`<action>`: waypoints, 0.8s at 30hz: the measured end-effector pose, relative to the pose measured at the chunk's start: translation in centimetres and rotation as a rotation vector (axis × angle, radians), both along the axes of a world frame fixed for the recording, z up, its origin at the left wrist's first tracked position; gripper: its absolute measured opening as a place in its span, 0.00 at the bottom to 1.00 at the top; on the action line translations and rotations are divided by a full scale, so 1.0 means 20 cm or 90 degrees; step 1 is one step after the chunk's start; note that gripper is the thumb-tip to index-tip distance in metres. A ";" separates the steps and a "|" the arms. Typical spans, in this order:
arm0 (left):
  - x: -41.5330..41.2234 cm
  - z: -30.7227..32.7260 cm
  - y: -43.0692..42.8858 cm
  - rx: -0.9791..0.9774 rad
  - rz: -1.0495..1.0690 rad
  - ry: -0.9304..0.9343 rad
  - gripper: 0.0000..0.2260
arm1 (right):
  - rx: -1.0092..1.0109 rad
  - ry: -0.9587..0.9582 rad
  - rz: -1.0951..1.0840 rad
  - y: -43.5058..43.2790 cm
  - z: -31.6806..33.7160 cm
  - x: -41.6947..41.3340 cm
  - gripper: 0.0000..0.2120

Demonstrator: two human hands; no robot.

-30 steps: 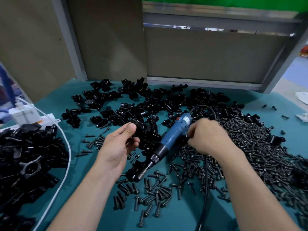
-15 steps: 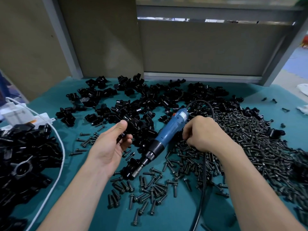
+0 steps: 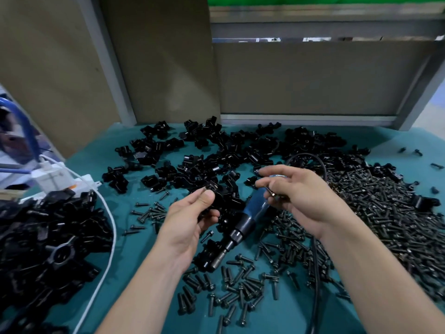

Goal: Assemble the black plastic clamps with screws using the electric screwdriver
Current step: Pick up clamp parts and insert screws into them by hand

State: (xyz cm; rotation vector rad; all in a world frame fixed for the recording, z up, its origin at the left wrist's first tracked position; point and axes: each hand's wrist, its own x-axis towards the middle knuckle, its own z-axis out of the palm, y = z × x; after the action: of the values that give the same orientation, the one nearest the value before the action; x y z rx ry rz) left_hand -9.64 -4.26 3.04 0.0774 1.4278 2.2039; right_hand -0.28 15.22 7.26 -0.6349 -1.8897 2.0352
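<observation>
table cover (image 3: 134, 256): plain teal. clamps (image 3: 240, 150), centre and left: black. screws (image 3: 390, 220), right and bottom: dark grey-black. screwdriver (image 3: 252, 212): blue body, black collar, steel-grey tip. cable (image 3: 111, 220), left: white. cord (image 3: 316, 273), lower right: black. back panels (image 3: 301, 78): tan. top strip (image 3: 313, 0): green. frame posts (image 3: 113, 75): grey.

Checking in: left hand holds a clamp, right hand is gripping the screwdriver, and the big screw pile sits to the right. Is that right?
Not quite. The right hand pinches a screw; the screwdriver lies unheld on the table between the hands. The head view shows this. The left hand does hold a clamp, and the screw pile sits to the right.
</observation>
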 end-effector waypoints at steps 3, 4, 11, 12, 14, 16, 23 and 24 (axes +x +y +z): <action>0.00 0.00 0.00 -0.011 -0.010 0.017 0.22 | -0.161 0.024 -0.100 -0.05 -0.01 -0.04 0.06; 0.00 -0.01 0.01 -0.013 -0.016 0.020 0.20 | -0.190 0.028 -0.111 -0.06 -0.01 -0.04 0.05; 0.00 -0.03 0.02 -0.018 -0.028 0.036 0.10 | -0.207 0.050 -0.050 -0.14 0.01 -0.03 0.11; 0.00 -0.03 0.02 -0.017 -0.032 0.042 0.10 | -0.223 0.059 -0.043 -0.15 0.01 -0.04 0.09; 0.00 -0.03 0.02 -0.017 -0.051 0.062 0.11 | -0.224 0.068 -0.010 -0.17 0.01 -0.04 0.05; 0.01 -0.03 0.01 -0.018 -0.072 0.089 0.13 | -0.204 0.067 0.023 -0.18 0.01 -0.03 0.05; 0.01 -0.04 0.02 -0.019 -0.097 0.143 0.20 | -0.123 0.063 0.039 -0.21 0.01 -0.02 0.06; 0.02 -0.04 0.02 -0.020 -0.098 0.150 0.20 | -0.106 0.063 0.043 -0.21 0.01 -0.01 0.09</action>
State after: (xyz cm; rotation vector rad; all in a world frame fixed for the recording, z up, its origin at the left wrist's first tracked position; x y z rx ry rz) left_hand -9.30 -3.89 2.24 0.4342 1.5245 2.1000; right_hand -0.55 11.11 7.41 -0.5046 -1.7216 2.2395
